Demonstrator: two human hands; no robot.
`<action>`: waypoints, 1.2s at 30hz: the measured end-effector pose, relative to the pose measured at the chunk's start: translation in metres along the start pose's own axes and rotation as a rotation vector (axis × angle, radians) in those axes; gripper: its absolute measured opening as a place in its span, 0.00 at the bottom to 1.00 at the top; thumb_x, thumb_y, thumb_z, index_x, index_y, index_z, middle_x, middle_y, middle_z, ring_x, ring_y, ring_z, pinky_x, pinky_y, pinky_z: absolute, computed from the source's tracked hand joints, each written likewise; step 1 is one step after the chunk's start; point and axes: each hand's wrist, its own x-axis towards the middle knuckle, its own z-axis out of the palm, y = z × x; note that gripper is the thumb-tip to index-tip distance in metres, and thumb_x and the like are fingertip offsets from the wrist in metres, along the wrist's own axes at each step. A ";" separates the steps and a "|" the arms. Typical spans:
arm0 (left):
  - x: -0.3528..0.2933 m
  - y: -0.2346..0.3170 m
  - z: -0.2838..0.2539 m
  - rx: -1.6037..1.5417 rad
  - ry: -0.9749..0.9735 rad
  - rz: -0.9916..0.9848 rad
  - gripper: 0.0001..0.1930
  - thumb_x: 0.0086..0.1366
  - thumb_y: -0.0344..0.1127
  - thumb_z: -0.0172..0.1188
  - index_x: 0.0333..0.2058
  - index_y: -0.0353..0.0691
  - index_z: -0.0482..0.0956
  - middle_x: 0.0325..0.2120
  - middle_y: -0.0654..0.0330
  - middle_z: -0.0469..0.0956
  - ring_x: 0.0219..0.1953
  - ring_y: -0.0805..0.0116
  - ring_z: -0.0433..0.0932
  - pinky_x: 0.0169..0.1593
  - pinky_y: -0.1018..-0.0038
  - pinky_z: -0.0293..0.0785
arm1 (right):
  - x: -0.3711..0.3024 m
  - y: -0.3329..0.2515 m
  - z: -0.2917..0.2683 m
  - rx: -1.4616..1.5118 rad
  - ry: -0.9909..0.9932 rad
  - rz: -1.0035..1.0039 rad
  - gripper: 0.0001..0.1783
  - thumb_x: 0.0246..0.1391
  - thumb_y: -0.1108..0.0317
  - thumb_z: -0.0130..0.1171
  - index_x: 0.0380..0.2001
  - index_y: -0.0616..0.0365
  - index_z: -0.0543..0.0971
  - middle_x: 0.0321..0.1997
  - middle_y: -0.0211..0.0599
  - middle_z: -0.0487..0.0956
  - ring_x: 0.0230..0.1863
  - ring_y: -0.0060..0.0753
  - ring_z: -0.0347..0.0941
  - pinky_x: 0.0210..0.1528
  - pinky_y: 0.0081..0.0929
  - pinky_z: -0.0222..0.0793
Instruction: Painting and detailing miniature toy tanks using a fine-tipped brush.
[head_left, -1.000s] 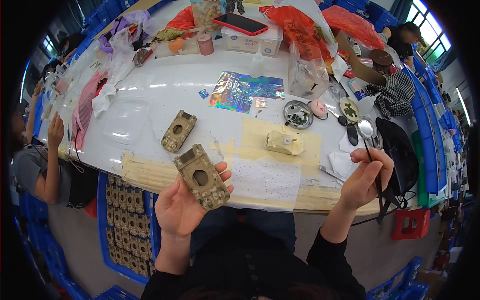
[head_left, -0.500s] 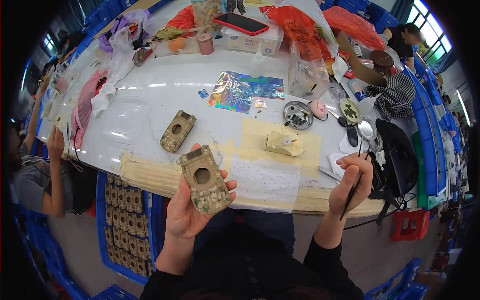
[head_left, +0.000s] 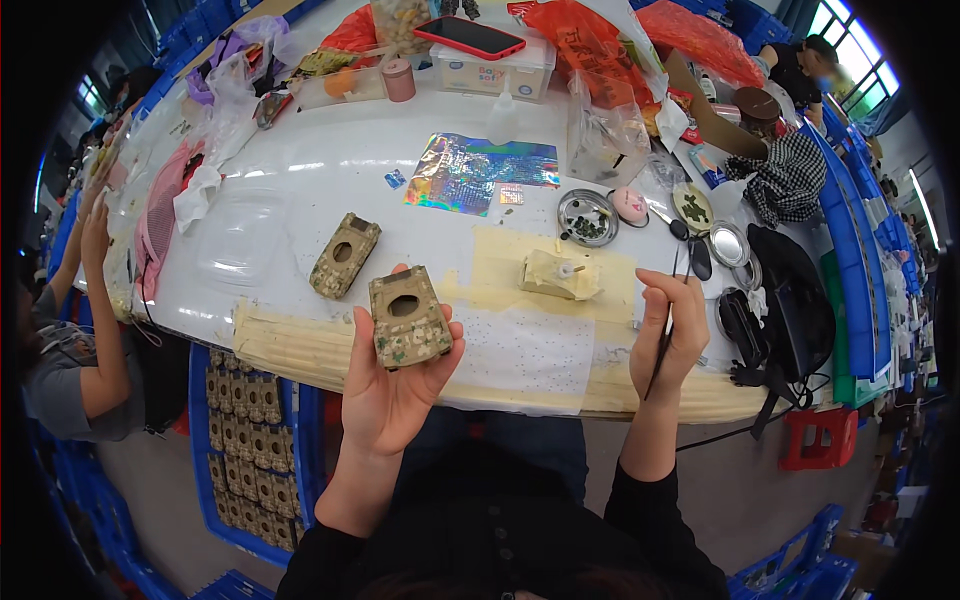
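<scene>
Hull (head_left: 412, 335) in mottled camouflage rests in my left hand (head_left: 390, 408), thumb and fingers spread around its sides; my right fingers pinch slim black tweezers (head_left: 655, 374), two thin ends pointing away from me. The patterned coat looks finished on the faces I can see, yet the round opening on top has nothing fitted in it, so I judge the piece only part-built. A second hull (head_left: 334, 275) lies just beyond my left thumb, its opening bare too, and rows of similar ones fill the blue crate (head_left: 312, 425) below and left of that hand. Small dark green bits (head_left: 582, 229) sit in a round tin (head_left: 564, 206) beyond my right fingers. My palm hides the held underside, and I cannot tell whether the tweezer ends grip anything.
</scene>
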 end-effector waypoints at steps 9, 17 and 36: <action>0.009 -0.009 0.006 -0.023 0.182 -0.026 0.25 0.71 0.53 0.38 0.60 0.46 0.58 0.51 0.46 0.68 0.55 0.52 0.70 0.59 0.60 0.70 | 0.009 0.000 0.016 -0.081 -0.193 -0.014 0.09 0.46 0.75 0.64 0.34 0.59 0.80 0.22 0.35 0.72 0.27 0.36 0.66 0.29 0.29 0.63; 0.013 -0.010 0.005 0.000 0.236 -0.002 0.23 0.71 0.52 0.40 0.57 0.45 0.61 0.49 0.48 0.69 0.54 0.52 0.70 0.60 0.60 0.70 | 0.008 0.001 0.026 -0.074 -0.239 -0.033 0.10 0.45 0.73 0.65 0.33 0.58 0.80 0.24 0.35 0.75 0.29 0.37 0.69 0.32 0.29 0.65; 0.013 -0.013 0.003 -0.062 0.214 -0.032 0.25 0.69 0.50 0.46 0.57 0.39 0.63 0.50 0.49 0.68 0.57 0.53 0.67 0.61 0.59 0.69 | 0.008 -0.001 0.023 -0.030 -0.150 -0.036 0.07 0.47 0.71 0.64 0.31 0.60 0.79 0.25 0.37 0.75 0.30 0.38 0.69 0.34 0.28 0.64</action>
